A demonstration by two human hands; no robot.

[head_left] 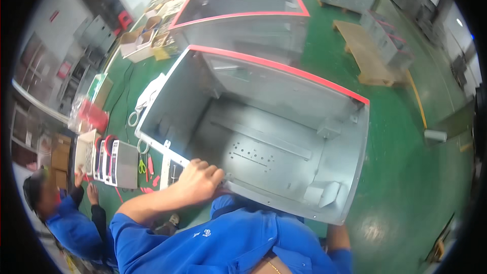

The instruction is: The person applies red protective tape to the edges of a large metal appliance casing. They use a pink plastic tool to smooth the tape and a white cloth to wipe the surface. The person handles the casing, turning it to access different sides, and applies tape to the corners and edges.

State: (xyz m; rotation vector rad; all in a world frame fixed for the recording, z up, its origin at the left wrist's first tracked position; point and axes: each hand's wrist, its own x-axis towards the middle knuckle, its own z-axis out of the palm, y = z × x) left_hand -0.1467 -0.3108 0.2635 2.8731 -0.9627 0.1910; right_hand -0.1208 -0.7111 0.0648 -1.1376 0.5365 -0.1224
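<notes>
Our left hand (200, 176) is at the near rim of a grey box (294, 91), left of its middle, fingers curled in; its underside is hidden, so we cannot tell whether it pinches the metal. Our right forearm (337, 237) drops behind the near right corner, and we cannot tell how that hand is set. The box stands right before us, open side up, a red strip (289, 69) along its far rim. Left of it lie green scissors (142, 166); at far left a co-worker (76, 228) reaches toward a white bin (86, 152).
</notes>
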